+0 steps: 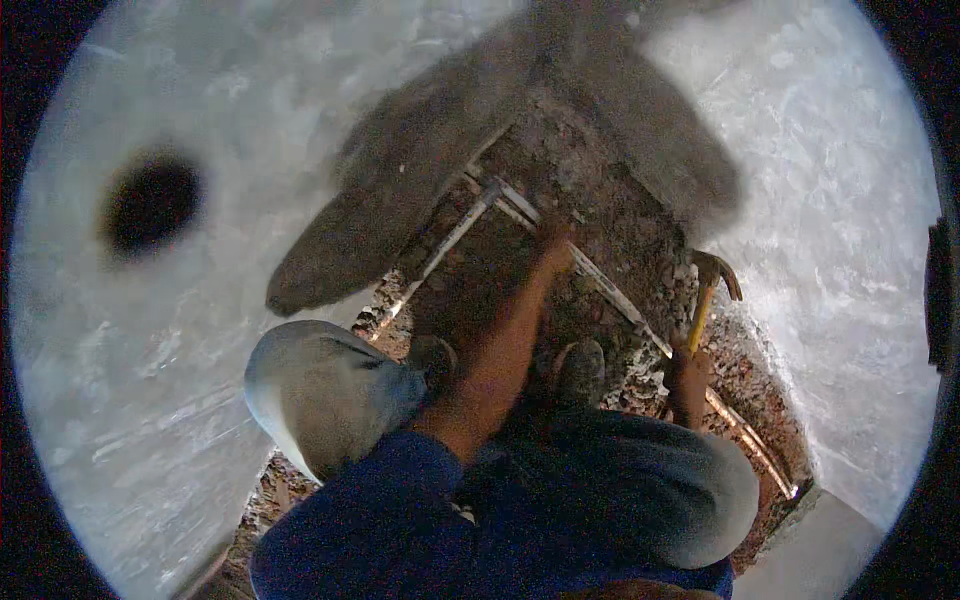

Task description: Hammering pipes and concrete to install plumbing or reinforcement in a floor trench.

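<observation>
My right hand (687, 377) is closed around the yellow handle of a claw hammer (705, 310). The hammer's dark head points up and away from me, next to the right wall. Stretched forward, my left hand (556, 243) is at a thin pale pipe (612, 293) on the rough ground. Shadow and blur hide its fingers, so its grip is unclear. The pale pipe runs diagonally from the far middle toward the lower right. At its far end it meets another pale pipe (440, 248) at a corner, which slants toward my left knee.
Grey plastered walls rise on the left (200, 350) and right (850, 250), with a round dark spot (152, 203) on the left one. Broken soil and rubble (590, 140) cover the ground between them. My bent knees and shoes (580, 372) are close below my arms.
</observation>
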A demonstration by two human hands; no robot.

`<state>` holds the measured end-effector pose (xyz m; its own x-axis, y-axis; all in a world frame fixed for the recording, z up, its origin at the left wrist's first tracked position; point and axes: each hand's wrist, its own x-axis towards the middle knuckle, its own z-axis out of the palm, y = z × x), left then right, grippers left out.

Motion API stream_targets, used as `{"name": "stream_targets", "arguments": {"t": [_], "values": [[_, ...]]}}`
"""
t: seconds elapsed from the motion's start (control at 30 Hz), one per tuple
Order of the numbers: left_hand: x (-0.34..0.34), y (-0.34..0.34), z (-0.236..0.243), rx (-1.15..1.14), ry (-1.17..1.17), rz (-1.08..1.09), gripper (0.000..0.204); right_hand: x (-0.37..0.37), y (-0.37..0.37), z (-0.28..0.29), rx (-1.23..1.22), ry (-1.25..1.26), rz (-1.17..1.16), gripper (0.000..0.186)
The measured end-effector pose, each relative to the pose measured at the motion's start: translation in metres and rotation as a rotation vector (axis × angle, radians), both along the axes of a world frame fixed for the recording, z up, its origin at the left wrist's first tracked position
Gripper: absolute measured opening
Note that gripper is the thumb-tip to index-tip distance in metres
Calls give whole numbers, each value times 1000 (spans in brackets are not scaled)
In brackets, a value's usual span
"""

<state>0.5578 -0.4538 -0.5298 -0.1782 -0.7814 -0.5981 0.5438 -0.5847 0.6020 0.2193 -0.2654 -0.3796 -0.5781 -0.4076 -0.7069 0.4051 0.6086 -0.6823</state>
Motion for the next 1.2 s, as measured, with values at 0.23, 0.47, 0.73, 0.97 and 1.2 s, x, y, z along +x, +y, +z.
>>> {"name": "stream_targets", "arguments": {"t": [0.23, 0.47, 0.73, 0.97, 1.2], "values": [[-84, 89, 104, -168, 224, -382, 42, 57, -29, 28, -123, 817, 994, 37], [35, -30, 164, -45, 873, 104, 51, 188, -49, 144, -167, 617, 771, 42], [77, -88, 177, 146, 1236, 504, 37, 217, -79, 187, -233, 622, 900, 41], [80, -122, 229, 440, 1369, 799, 19, 242, -136, 216, -723, 1072, 884, 27], [52, -135, 184, -140, 995, 511, 16, 242, -202, 139, -146, 1171, 1390, 20]]}}
